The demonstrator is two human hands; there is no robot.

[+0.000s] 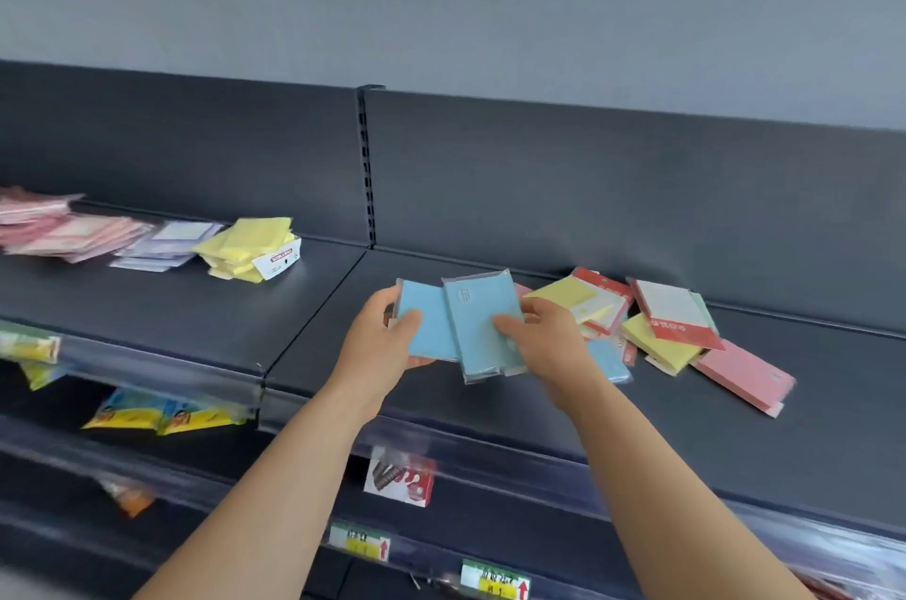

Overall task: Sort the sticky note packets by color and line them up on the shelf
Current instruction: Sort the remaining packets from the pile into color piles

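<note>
Head view: both forearms reach up from the lower edge towards the shelf. The left hand grips a blue packet by its left side, thumb pressed on the face and fingers curled behind. The right hand holds a second blue packet, thumb across its face. The two packets overlap and are held just above the shelf, between its front edge and its back panel, near the middle divider.

To the right, against the back panel, lies an unsorted heap: a red-bordered packet on top of a yellow packet, a pink packet nearest the front edge, and a third blue packet partly hidden by the right wrist.

Towards the shelf's left end sit three piles side by side: a pink pile, a lilac pile and a yellow pile.

Below, price labels hang on the lower rail, with yellow bags beneath the left section.
</note>
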